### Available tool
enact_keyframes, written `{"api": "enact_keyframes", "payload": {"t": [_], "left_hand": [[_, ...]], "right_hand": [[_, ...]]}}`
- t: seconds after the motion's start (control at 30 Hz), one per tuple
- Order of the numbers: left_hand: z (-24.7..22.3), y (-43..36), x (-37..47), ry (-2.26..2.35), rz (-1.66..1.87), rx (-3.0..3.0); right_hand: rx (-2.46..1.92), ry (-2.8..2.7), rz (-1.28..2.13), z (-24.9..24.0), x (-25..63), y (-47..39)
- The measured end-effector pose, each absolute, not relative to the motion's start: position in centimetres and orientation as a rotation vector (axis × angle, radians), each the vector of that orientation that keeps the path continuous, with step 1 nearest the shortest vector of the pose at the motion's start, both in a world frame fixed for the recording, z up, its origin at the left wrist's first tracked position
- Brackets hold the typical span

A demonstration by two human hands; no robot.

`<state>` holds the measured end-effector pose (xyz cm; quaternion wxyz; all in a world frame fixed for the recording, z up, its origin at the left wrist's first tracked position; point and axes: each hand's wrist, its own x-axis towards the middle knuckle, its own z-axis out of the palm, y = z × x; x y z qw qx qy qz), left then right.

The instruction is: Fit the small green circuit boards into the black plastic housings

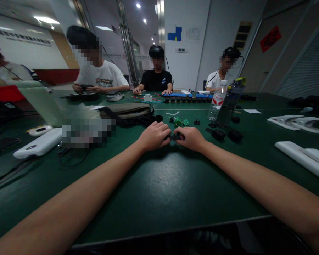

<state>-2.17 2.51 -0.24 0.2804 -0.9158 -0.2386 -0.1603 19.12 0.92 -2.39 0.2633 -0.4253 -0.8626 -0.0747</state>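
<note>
My left hand (154,136) and my right hand (190,137) meet over the middle of the green table (164,191). Both are closed, fingers pinching a small black plastic part (173,136) between them; most of it is hidden by the fingers. Just beyond the hands lie several small green circuit boards (178,121). A small black piece (196,122) sits right of those boards. Farther right, near my right hand, are two open black housings, one (218,134) closer and another (235,135) beyond it.
A clear water bottle (217,101) and a dark bottle (233,101) stand at the right. A grey-brown bag (127,111) lies left of centre. White curved parts (295,124) and a white panel (305,159) are far right. Across the table, several people work with their hands; blue strips (180,95) lie there.
</note>
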Motion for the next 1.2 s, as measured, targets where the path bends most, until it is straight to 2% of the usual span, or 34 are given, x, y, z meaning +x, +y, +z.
{"api": "enact_keyframes", "payload": {"t": [0.77,1.2], "left_hand": [[-0.3,3.1,-2.8,-0.666,-0.448,-2.457],[-0.2,2.8,-2.6,-0.708,-0.492,-2.539]], "right_hand": [[-1.008,-2.21,-0.094,-2.8,19.3,1.5],[-0.957,-2.26,-0.221,-2.8,19.2,1.4]]}}
